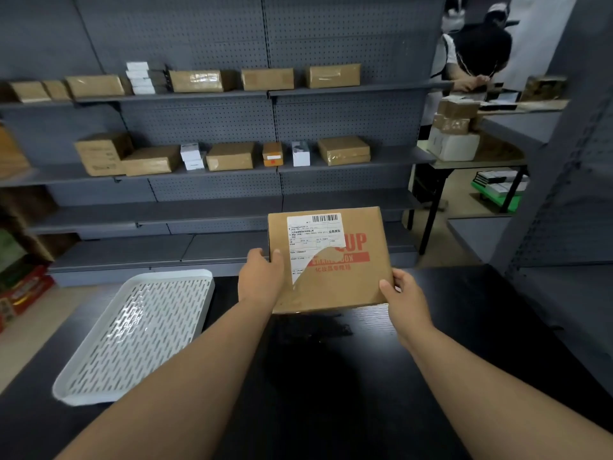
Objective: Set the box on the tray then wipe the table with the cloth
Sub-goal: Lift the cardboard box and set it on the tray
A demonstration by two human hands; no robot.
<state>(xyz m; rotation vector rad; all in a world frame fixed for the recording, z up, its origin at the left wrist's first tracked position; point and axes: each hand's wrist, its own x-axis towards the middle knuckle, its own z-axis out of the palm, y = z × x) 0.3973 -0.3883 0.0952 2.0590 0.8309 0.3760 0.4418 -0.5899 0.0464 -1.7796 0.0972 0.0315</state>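
Note:
A brown cardboard box (345,277) with a torn white shipping label and red print is held above the dark table (331,376), tilted toward me. My left hand (260,277) grips its left edge and my right hand (403,295) grips its lower right corner. A white slotted tray (139,330) lies on the table to the left of the box, with nothing in it. A dark patch on the table just under the box may be a cloth, but I cannot tell.
Grey pegboard shelves (232,167) with several cardboard parcels stand behind the table. A person (471,64) works at a second table (481,157) with stacked boxes at the back right. Coloured packages (23,287) sit on the floor at the left.

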